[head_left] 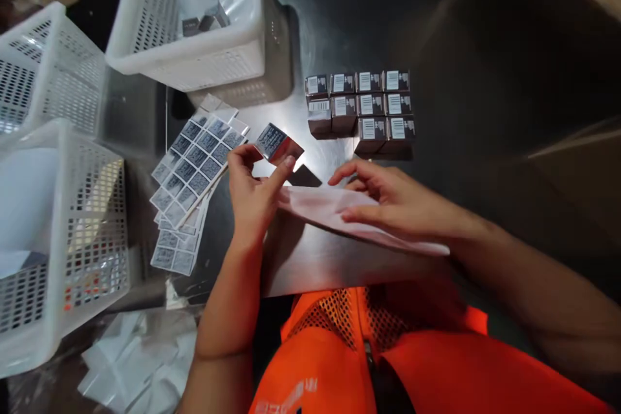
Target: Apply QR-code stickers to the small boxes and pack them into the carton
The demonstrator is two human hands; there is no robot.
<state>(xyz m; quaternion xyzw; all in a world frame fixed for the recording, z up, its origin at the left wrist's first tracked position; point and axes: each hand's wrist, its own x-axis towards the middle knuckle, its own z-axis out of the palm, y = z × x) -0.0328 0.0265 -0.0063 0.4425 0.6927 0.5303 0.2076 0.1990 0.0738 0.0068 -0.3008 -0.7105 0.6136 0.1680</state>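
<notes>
At a steel table point(320, 259), a person in an orange mesh vest point(388, 349) pinches a small silvery label point(276, 142) between the thumb and fingertips of the left hand point(252, 197), lifting it just above the surface near the table's middle. The right hand point(392, 204) lies flat and unclenched, fingers spread, pressing on a pale backing sheet point(339, 213) that stretches along the near edge. Just beyond the hands, a block of small dark boxes point(361, 110) with barcoded faces stands in tight rows; a bare strip of steel separates it from the fingertips. To the left of the left hand, fanned sheets of printed labels point(194, 174) overlap toward the table's left edge. White perforated baskets point(63, 226) crowd that left side, and another basket point(194, 19) holding a clear bag sits at the far left corner. The far right of the table stays dark and open. Loose white paper scraps point(136, 362) lie below the near left edge.
</notes>
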